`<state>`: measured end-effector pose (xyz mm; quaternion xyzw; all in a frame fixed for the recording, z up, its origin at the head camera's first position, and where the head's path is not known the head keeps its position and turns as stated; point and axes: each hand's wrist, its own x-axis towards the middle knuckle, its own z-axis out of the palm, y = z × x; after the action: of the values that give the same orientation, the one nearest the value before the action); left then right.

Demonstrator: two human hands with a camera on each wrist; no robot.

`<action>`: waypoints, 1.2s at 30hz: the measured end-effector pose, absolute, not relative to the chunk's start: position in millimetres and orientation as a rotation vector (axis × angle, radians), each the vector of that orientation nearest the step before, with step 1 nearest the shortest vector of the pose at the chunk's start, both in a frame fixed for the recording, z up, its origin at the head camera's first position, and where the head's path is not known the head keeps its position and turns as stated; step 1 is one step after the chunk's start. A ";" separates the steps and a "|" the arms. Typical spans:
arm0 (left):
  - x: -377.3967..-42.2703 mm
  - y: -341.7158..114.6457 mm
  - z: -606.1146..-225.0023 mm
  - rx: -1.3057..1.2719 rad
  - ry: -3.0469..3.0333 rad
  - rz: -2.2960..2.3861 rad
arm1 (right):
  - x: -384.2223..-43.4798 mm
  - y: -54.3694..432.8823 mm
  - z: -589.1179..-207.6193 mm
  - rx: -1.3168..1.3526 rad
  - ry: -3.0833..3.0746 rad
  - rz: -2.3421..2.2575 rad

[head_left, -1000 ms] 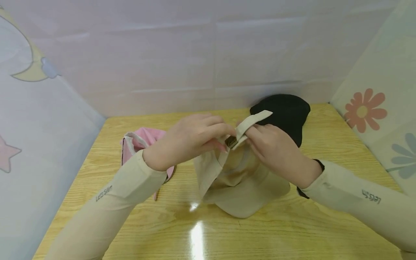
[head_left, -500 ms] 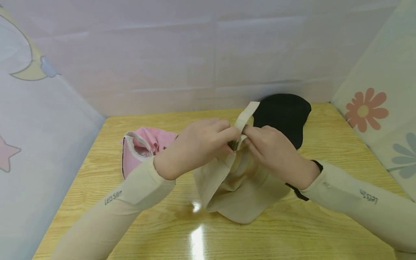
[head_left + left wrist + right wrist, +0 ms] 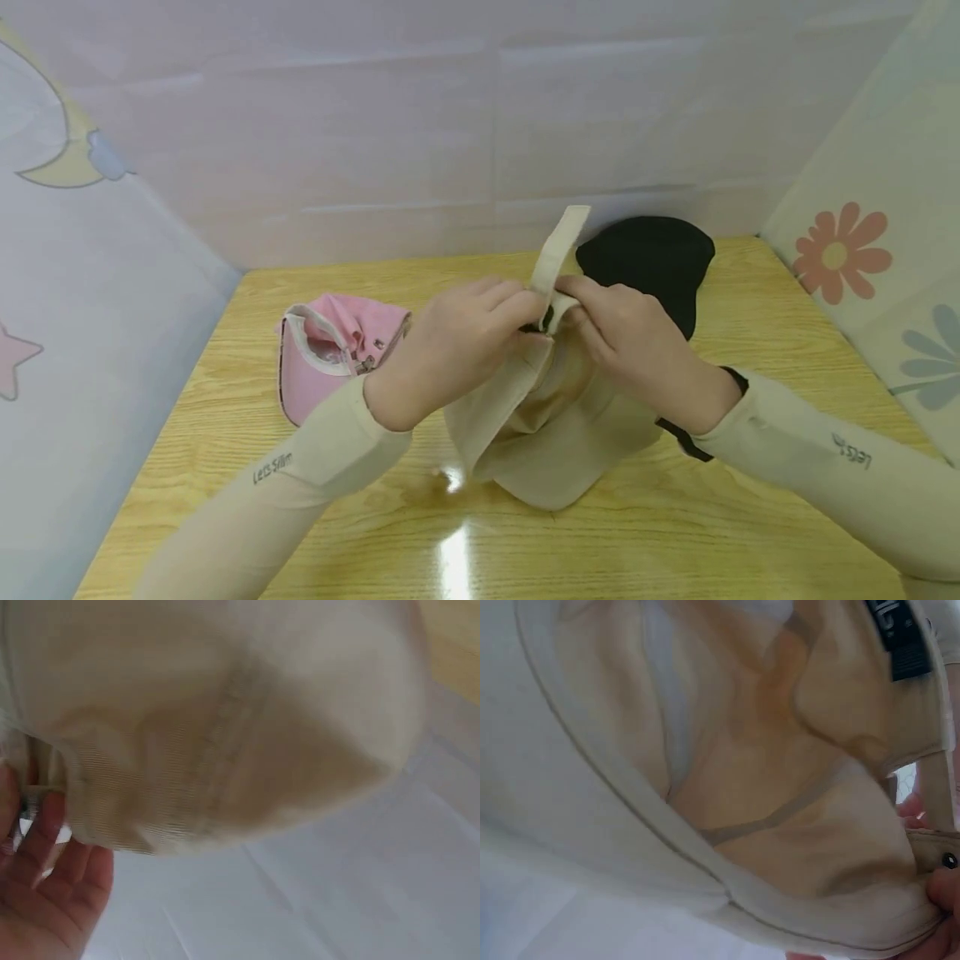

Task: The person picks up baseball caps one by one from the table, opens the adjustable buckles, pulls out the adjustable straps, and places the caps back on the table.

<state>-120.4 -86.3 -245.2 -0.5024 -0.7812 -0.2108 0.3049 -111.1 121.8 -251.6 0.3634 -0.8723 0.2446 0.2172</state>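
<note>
A beige baseball cap (image 3: 555, 483) is held over the table with its opening toward me and its brim low. At its back edge my left hand (image 3: 468, 337) pinches the fabric beside a small dark buckle (image 3: 536, 326). My right hand (image 3: 637, 342) grips the cap's strap (image 3: 561, 242) close to the buckle, and the strap's free end sticks up above both hands. The right wrist view shows the tan lining (image 3: 757, 765), a dark label (image 3: 900, 637) and a small snap (image 3: 949, 860) near the right fingertips. In the left wrist view, fingers (image 3: 49, 817) bend at the cap's edge.
A pink cap (image 3: 315, 400) with a white inner band lies left on the wooden table (image 3: 337, 533), beside the left forearm. Behind the right hand a black cap (image 3: 652, 258) lies near the back wall (image 3: 337, 150). Patterned panels flank both sides.
The strap's free end has swung from pointing right to standing nearly upright, and more of it shows. My left hand has shifted slightly right, uncovering more of the pink cap.
</note>
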 end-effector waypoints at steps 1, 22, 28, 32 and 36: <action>-119.4 -86.7 -245.2 -1.299 -2.073 -0.593 | -110.9 122.3 -250.7 1.003 -2.416 0.668; -102.3 -78.4 -251.9 -0.908 -2.000 -0.370 | -109.6 124.1 -243.3 1.015 -2.035 0.152; -105.3 -78.1 -254.4 -0.914 -1.937 -0.354 | -109.6 120.3 -242.5 0.981 -1.933 0.040; -106.4 -77.7 -254.2 -0.938 -1.919 -0.359 | -111.0 119.0 -244.1 0.965 -1.903 0.031; -106.4 -77.9 -253.6 -0.947 -1.920 -0.345 | -112.7 117.8 -247.2 0.959 -1.895 0.031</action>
<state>-106.4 -77.9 -253.6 -0.3860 -0.7828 -0.1405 0.4674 -112.7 117.8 -247.2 0.3945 -0.7791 0.0128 0.4871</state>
